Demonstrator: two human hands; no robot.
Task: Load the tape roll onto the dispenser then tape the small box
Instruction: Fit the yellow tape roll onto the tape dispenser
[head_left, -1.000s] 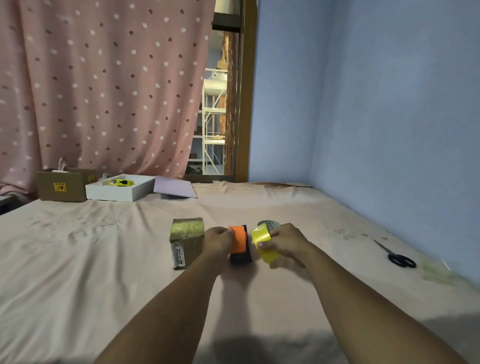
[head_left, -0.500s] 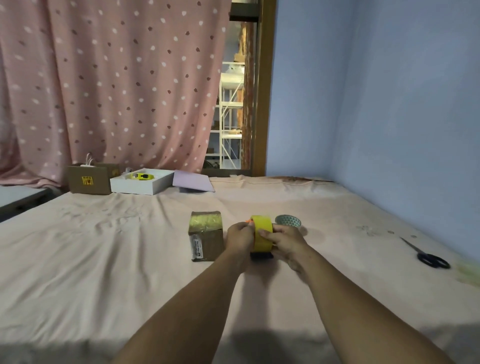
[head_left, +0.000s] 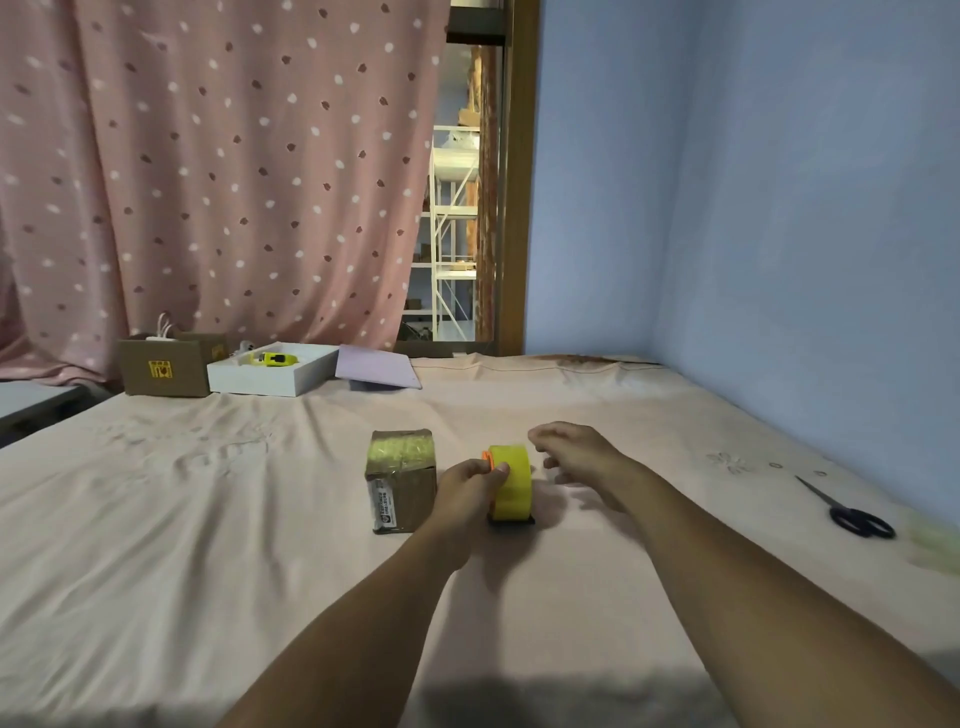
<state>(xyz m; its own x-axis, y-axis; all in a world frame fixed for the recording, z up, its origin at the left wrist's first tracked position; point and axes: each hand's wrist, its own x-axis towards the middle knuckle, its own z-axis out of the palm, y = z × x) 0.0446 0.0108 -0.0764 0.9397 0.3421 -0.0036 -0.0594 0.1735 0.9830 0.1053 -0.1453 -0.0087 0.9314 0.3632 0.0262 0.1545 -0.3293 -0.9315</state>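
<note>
A yellow tape roll (head_left: 513, 482) sits upright on the dispenser, of which only an orange edge (head_left: 486, 456) and a dark base (head_left: 511, 520) show. My left hand (head_left: 467, 488) grips the roll and dispenser from the left side. My right hand (head_left: 576, 452) hovers just right of the roll, fingers loosely apart, holding nothing. The small cardboard box (head_left: 401, 480), with yellowish tape across its top and a printed label on its front, stands on the bed right beside my left hand.
Black scissors (head_left: 847, 509) lie at the right near the blue wall. At the back left stand a brown carton (head_left: 166, 366), a white tray (head_left: 270, 371) with a yellow item, and a lilac sheet (head_left: 376, 369). All rest on a pink bedsheet (head_left: 208, 519).
The yellow roll went from my right hand onto the dispenser. My right hand has let go and moved off to the right. The patterned roll behind is now hidden.
</note>
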